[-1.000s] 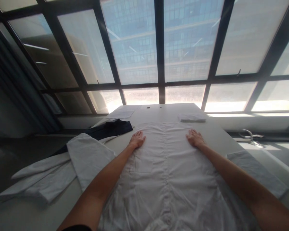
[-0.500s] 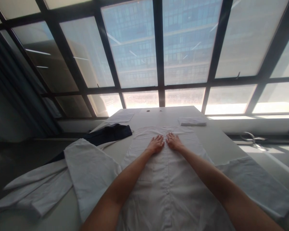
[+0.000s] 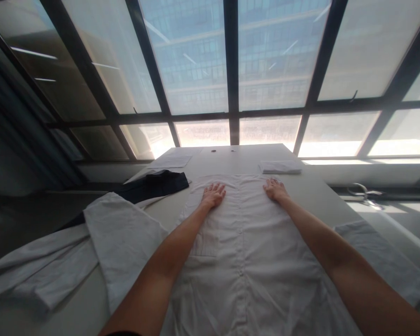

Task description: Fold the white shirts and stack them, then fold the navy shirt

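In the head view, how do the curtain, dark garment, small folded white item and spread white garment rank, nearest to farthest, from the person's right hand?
From the right hand:
1. Spread white garment, under it, touching.
2. Small folded white item, just beyond it.
3. Dark garment, across to the left.
4. Curtain, far left, in the background.

a black edge (image 3: 123,333), sleeve or band, is worn well behind the left hand (image 3: 213,195); the right hand (image 3: 275,189) and forearm (image 3: 320,238) are bared.
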Demonstrator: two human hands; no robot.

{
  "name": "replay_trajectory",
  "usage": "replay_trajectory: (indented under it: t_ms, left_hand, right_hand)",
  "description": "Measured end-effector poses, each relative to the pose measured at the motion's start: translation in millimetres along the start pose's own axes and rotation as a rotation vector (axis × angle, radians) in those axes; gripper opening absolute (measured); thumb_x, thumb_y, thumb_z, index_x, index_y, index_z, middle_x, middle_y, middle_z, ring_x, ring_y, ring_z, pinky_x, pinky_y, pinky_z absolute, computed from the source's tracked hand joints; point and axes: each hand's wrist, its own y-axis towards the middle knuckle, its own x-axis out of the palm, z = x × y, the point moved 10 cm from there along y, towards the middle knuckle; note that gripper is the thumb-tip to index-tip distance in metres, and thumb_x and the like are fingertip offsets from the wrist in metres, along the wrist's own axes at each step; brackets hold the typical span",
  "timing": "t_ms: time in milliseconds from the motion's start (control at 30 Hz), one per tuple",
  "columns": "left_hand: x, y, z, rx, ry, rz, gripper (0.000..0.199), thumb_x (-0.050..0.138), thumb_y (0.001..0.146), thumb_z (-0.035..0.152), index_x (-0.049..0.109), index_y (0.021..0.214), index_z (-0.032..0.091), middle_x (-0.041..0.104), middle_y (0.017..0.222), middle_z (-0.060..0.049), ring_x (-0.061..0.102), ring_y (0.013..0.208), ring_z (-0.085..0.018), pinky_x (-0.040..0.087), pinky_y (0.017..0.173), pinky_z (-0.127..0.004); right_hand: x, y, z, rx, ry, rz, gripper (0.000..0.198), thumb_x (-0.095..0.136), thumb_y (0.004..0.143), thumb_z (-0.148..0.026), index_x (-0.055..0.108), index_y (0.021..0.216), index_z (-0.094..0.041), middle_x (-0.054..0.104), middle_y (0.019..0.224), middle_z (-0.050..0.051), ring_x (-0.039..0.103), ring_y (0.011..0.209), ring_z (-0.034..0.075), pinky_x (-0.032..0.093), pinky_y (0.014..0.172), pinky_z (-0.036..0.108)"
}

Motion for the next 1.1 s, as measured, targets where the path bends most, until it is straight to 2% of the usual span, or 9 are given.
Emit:
replay_trajectory:
  t_ms: [100,233,467,867,1033,1100]
  left_hand:
    - [1,1,1,0.005,0.002,0.008,0.061,0.018,0.102,0.055,0.028,0.159,0.034,0.017,0.168,0.001,0.014,0.153,-0.031,0.014,0.121,-0.057]
    - [1,2,0,0.009,0.003,0.022,0.061,0.019,0.102,0.055,0.027,0.159,0.035,0.017,0.168,0.002,0.013,0.154,-0.03,0.013,0.121,-0.057]
    - [2,8,-9,-0.004,-0.002,0.02,0.06,0.021,0.103,0.054,0.028,0.159,0.034,0.018,0.167,0.0,0.015,0.153,-0.031,0.014,0.121,-0.057]
    - [4,24,-14,0.007,0.011,0.007,0.06,0.021,0.103,0.055,0.024,0.159,0.035,0.016,0.168,0.0,0.013,0.153,-0.03,0.013,0.121,-0.057]
    - [5,30,-17,0.007,0.011,0.0,0.06,0.021,0.103,0.055,0.025,0.159,0.035,0.016,0.168,0.0,0.013,0.154,-0.03,0.013,0.121,-0.057]
    - [3,32,-18,0.006,0.012,-0.002,0.06,0.021,0.103,0.055,0.025,0.159,0.035,0.016,0.168,0.0,0.012,0.154,-0.03,0.013,0.12,-0.058]
  right_hand:
    - [-5,10,3,0.031,0.004,0.033,0.064,0.026,0.102,-0.043,0.031,0.157,-0.012,0.023,0.165,0.017,0.021,0.151,0.028,0.018,0.12,0.048]
    - [-13,30,-4,0.062,0.013,0.077,0.065,0.026,0.102,-0.044,0.026,0.159,-0.013,0.017,0.166,0.018,0.016,0.152,0.028,0.019,0.119,0.05]
    - [-9,65,-10,0.059,0.03,0.035,0.066,0.026,0.102,-0.05,0.03,0.158,-0.016,0.02,0.166,0.017,0.02,0.15,0.033,0.02,0.117,0.054]
    - [-11,113,40,0.067,0.022,0.026,0.067,0.028,0.101,-0.051,0.031,0.157,-0.015,0.02,0.166,0.017,0.022,0.149,0.032,0.022,0.117,0.053]
    - [-14,117,55,0.05,0.036,0.031,0.064,0.029,0.101,-0.048,0.032,0.156,-0.015,0.023,0.165,0.017,0.023,0.149,0.03,0.02,0.118,0.053]
    - [-23,111,50,0.077,0.025,0.107,0.061,0.027,0.102,-0.045,0.036,0.154,-0.014,0.027,0.163,0.017,0.022,0.149,0.032,0.019,0.117,0.056]
